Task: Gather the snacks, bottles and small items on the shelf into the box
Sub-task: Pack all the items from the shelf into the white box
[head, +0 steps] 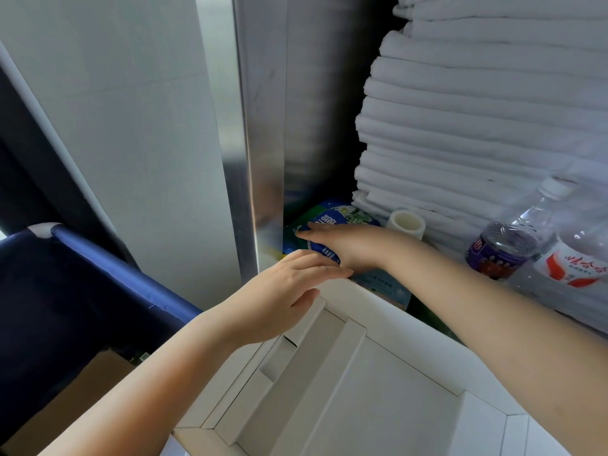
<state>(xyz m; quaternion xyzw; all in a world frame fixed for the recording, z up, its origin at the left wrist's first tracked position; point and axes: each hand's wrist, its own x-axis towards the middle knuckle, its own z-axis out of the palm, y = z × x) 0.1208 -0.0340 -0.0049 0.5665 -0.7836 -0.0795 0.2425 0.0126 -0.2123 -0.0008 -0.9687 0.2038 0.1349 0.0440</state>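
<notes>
Right hand [345, 246] reaches deep into the shelf corner with its fingers [311, 231] laid fairly straight across a blue snack packet [324, 251]. The thumb is hidden, so I cannot tell whether it's an actual grip or just contact. A green floral packet [348, 213] sits just behind those fingers and touches the blue one. A flat teal pack [388, 286] lies under the right wrist. Left hand [286, 291] is flat, fingers straight and relaxed, holding nothing. It rests on the far corner of the white box [329, 366], fingertips just beside the heel of the right hand. The box sits below both forearms with its flaps open. Beyond the right wrist is a white roll [408, 223]. Further out along the right forearm are two clear bottles, a purple-label one [503, 250] and a red-label one [575, 260], touching each other. Folded white towels [493, 126] are stacked above the right hand. A metal post [263, 159] stands just left of both hands.
</notes>
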